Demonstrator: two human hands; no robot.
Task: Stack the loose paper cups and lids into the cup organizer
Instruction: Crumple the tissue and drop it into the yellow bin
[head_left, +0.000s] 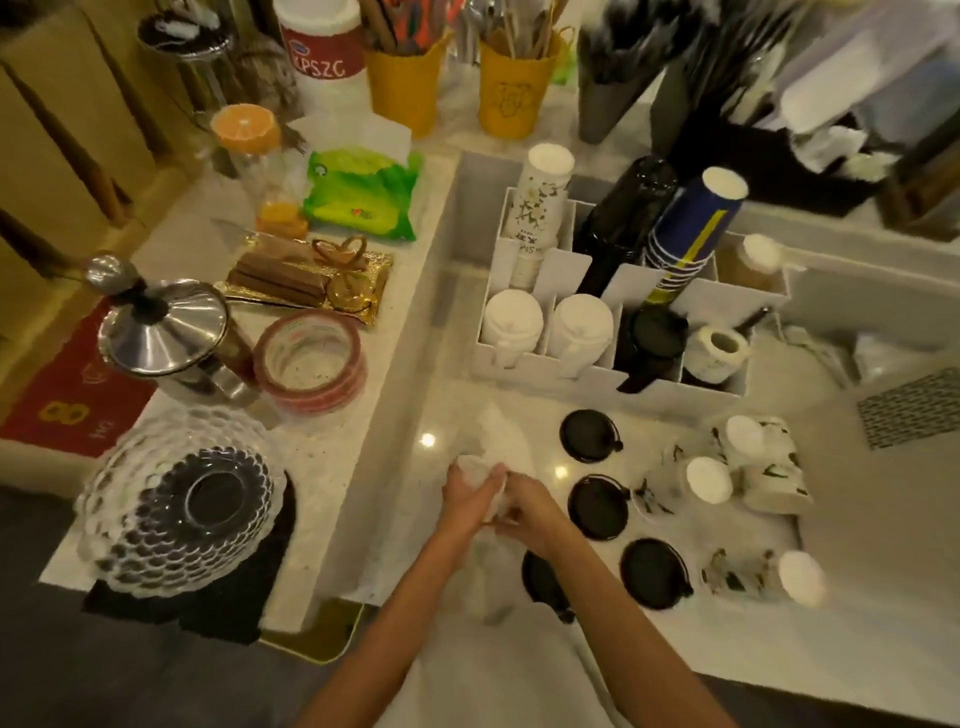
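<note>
Fingers of my left hand and my right hand curl together around something white, blurred, so I cannot tell whether it is a cup or a lid; both hands close on it just above the pale counter. Just right of my hands lie four loose black lids, flat on the counter, one partly under my right forearm. Further right, printed paper cups lie on their sides, a few clustered together and one apart, nearer to me. Beyond the lids stands the white cup organizer, its front compartments holding two white stacks and a black stack; behind them rise a printed white cup stack, a black stack and a blue cup stack. On the raised ledge to my left sit a steel press pot, a roll of tape and a glass dish.
</note>
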